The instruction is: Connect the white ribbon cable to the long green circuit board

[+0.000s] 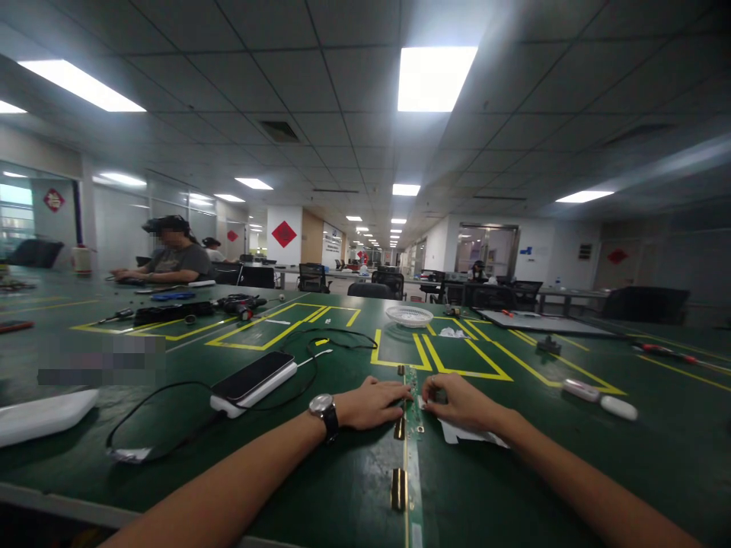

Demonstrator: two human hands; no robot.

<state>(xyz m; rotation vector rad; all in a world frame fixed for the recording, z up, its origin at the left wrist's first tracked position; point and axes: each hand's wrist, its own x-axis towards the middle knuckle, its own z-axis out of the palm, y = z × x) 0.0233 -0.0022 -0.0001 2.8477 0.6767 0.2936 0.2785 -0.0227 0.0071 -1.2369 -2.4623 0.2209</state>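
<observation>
A long narrow green circuit board (413,457) lies lengthwise before me on the green table, with gold-brown tabs (399,489) along its left edge. My left hand (371,403), wearing a watch (324,413), rests flat with fingers stretched to the board's left edge, holding nothing. At the board's right edge, my right hand (457,399) is closed in a pinch. A small white bit shows by its fingertips; what it is I cannot make out. Under that hand lies a white sheet (468,434), partly hidden by the palm and wrist.
On the left are a phone (254,375) on a white block, a black cable (165,384) and tools (188,310). A white basket (409,316) stands ahead. To the right lie two small oblong cases (599,399). A co-worker (180,255) sits at far left.
</observation>
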